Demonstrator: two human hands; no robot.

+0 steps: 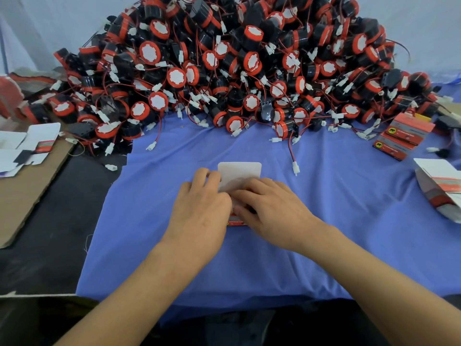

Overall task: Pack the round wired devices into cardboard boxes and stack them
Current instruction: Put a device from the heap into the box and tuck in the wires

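Both hands meet at the middle of the blue cloth-covered table (336, 221). The left hand (199, 203) curls its fingers round the left side of a small red-and-white cardboard box (240, 173). The right hand (272, 208) grips its right side, bent fingers lying over the white flap. At 12 o'clock rises a huge pile of round black-and-red wired devices (237, 66). Packed red boxes (404, 137) are stacked at 2 o'clock, and flat white box blanks (27, 143) lie at 9 o'clock.

Device pile (237, 63) behind — box (239, 173) before.
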